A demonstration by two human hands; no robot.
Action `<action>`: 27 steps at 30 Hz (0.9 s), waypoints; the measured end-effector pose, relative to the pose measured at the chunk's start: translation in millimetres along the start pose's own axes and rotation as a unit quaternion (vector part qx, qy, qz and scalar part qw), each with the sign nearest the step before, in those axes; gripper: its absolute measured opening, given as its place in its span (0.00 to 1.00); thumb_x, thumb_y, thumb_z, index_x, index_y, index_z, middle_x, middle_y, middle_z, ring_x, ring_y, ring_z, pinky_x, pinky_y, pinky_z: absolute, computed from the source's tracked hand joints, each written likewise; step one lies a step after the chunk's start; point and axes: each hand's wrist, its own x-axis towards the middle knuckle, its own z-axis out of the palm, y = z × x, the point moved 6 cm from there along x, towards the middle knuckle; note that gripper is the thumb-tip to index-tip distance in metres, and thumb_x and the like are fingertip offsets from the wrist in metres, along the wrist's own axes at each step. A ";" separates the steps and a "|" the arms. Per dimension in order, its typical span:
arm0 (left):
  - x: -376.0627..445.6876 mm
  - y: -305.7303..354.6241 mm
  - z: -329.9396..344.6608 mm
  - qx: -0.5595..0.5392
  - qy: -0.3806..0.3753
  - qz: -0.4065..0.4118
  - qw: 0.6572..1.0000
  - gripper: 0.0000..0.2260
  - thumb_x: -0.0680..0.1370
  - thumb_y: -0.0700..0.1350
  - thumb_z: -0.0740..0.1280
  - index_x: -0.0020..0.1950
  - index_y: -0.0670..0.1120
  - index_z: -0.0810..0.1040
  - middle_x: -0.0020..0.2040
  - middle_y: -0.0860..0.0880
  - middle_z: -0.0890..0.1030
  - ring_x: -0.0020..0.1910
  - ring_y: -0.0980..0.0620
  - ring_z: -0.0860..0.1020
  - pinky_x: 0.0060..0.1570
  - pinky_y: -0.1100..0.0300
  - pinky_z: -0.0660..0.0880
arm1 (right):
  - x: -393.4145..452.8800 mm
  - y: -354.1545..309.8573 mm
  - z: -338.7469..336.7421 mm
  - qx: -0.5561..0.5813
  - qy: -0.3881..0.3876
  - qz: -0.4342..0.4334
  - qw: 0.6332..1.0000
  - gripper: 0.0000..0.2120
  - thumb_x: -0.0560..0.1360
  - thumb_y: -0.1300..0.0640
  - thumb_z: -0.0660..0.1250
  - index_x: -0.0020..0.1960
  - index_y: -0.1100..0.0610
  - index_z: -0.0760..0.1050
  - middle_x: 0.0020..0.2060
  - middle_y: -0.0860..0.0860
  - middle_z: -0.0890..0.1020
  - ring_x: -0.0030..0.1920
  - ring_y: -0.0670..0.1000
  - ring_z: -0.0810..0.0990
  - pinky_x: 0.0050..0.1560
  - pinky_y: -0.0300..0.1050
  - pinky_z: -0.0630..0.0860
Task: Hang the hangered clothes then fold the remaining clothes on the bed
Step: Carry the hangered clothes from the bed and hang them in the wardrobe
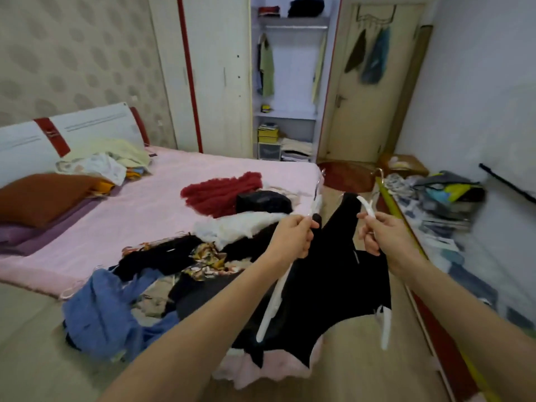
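Holding: left hand [293, 236] grips one white hanger [274, 297]
Right hand [383, 235]: grips another white hanger [367, 208], at three o'clock
Between: black garment [327, 274]

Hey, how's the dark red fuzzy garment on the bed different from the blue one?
The dark red garment looks fuzzy and lies mid-bed on bare pink bedspread; the blue garment looks smoother and hangs off the bed's near edge. The red lies alone; the blue is tangled in the mixed pile. Neither hand touches them, and both are unfolded.

Patterned wallpaper [72, 53], white wardrobe [214, 76] open, beige door [371, 105], pale floor [29, 343].
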 end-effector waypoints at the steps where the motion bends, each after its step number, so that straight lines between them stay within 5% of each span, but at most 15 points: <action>1: 1.9 -8.4 25.0 -0.009 -0.011 -0.009 1.000 0.13 0.84 0.42 0.54 0.43 0.43 0.72 0.23 0.55 0.65 0.19 0.60 0.60 0.19 0.68 0.57 | -4.6 4.2 -30.3 -0.018 0.016 0.008 1.000 0.11 0.83 0.63 0.52 0.59 0.66 0.70 0.29 0.58 0.73 0.16 0.46 0.63 0.17 0.35 0.59; 5: 3.8 -33.7 103.0 0.003 -0.030 -0.022 0.999 0.12 0.84 0.41 0.55 0.44 0.42 0.73 0.22 0.56 0.65 0.18 0.60 0.61 0.18 0.68 0.58 | -26.8 25.6 -123.5 -0.052 0.052 0.050 0.996 0.11 0.84 0.62 0.52 0.59 0.66 0.70 0.28 0.57 0.74 0.16 0.47 0.63 0.17 0.36 0.59; 12: 25.7 -27.5 197.2 -0.002 -0.069 -0.018 0.997 0.12 0.84 0.42 0.54 0.45 0.42 0.74 0.22 0.56 0.65 0.18 0.60 0.61 0.17 0.69 0.58 | -32.7 0.1 -226.9 -0.018 0.078 0.000 0.997 0.10 0.83 0.62 0.53 0.55 0.64 0.71 0.26 0.56 0.74 0.15 0.46 0.62 0.16 0.35 0.58; 18: 56.8 -85.1 248.0 0.067 -0.034 -0.063 0.995 0.12 0.84 0.42 0.55 0.45 0.42 0.75 0.29 0.50 0.66 0.21 0.58 0.63 0.19 0.68 0.60 | -26.8 77.6 -307.7 -0.076 0.133 0.109 0.982 0.12 0.83 0.62 0.54 0.59 0.68 0.71 0.27 0.58 0.74 0.15 0.46 0.62 0.18 0.36 0.57; 27: 199.4 -123.3 321.0 -0.010 -0.002 -0.150 0.989 0.11 0.83 0.40 0.55 0.43 0.42 0.74 0.31 0.49 0.67 0.26 0.54 0.64 0.17 0.67 0.61 | 84.1 98.1 -391.7 -0.103 0.183 0.113 0.971 0.12 0.82 0.61 0.56 0.59 0.68 0.70 0.29 0.58 0.77 0.18 0.48 0.68 0.20 0.39 0.66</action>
